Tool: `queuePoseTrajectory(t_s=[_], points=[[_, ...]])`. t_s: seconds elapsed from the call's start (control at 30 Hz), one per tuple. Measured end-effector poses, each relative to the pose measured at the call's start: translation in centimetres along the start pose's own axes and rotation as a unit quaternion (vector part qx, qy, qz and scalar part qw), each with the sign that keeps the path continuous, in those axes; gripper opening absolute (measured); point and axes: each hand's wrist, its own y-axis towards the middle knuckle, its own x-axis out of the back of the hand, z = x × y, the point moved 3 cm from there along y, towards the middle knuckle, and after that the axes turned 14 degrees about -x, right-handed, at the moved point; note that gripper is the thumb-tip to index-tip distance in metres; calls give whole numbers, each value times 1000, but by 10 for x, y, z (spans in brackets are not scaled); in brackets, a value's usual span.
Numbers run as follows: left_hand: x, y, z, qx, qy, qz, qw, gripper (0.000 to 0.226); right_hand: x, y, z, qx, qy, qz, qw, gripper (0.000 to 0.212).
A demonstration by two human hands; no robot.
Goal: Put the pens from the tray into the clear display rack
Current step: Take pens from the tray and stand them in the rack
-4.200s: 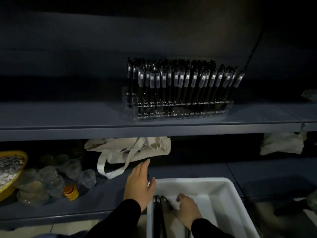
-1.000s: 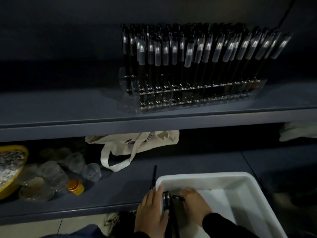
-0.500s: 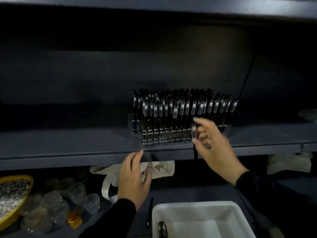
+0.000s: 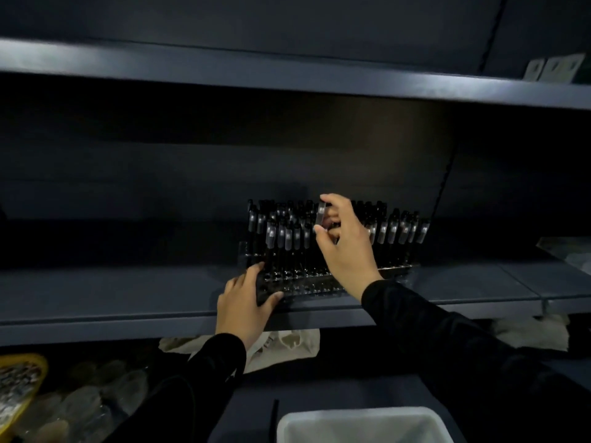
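The pen stands nearly upright at the frame's centre, pinched by the right hand over the middle of the clear rack on the shelf. Its long axis already matches the racked pens, so the free slot should lie straight below (hidden behind the hand). The left hand grips the rack's lower-left corner. The white tray sits at bottom centre.
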Motion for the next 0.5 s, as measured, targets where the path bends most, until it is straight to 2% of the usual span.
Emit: queuePoseTrajectory(t_s=[0.1, 0.17, 0.23, 0.33, 0.4, 0.5], points=[[0, 1, 2, 7, 5, 1, 1000, 60, -3, 0, 1, 12, -38, 19, 999, 45], [-2, 1, 4, 7, 6, 1, 1000, 60, -5, 0, 2, 50, -93, 16, 994, 37], [-3, 1, 4, 7, 2, 3, 1000, 61, -8, 1, 0, 87, -151, 12, 985, 30], [-5, -1, 2, 2, 7, -1, 1000, 64, -9, 0, -6, 116, -226, -11, 967, 30], [-5, -13, 0, -29, 25, -40, 998, 65, -5, -10, -10, 128, -220, -39, 966, 33], [-19, -64, 3, -135, 55, -114, 983, 54, -1, -52, -41, 129, -169, -67, 975, 35]])
